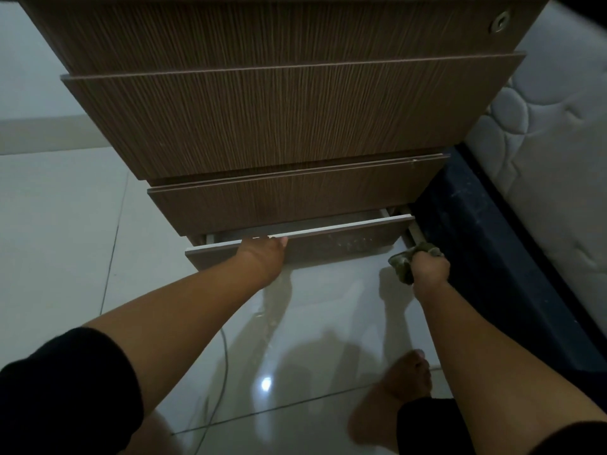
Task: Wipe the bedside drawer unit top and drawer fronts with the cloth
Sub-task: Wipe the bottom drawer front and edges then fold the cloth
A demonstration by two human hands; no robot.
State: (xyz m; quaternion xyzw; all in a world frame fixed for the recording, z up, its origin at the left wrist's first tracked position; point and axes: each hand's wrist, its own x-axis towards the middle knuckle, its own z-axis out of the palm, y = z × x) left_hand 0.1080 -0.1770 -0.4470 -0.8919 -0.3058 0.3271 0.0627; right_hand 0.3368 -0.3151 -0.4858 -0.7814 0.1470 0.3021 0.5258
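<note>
At bottom drawer (328, 243): cloth (402, 262) (bunched).

1. Home bedroom.
2. Quilted white mattress (545, 152) on a dark bed base (486, 257), far right.
3. Wood-grain bedside drawer unit (279, 119) just beside the bed.
4. Glossy pale floor tiles (59, 231); bare foot (397, 395) near right.
</note>
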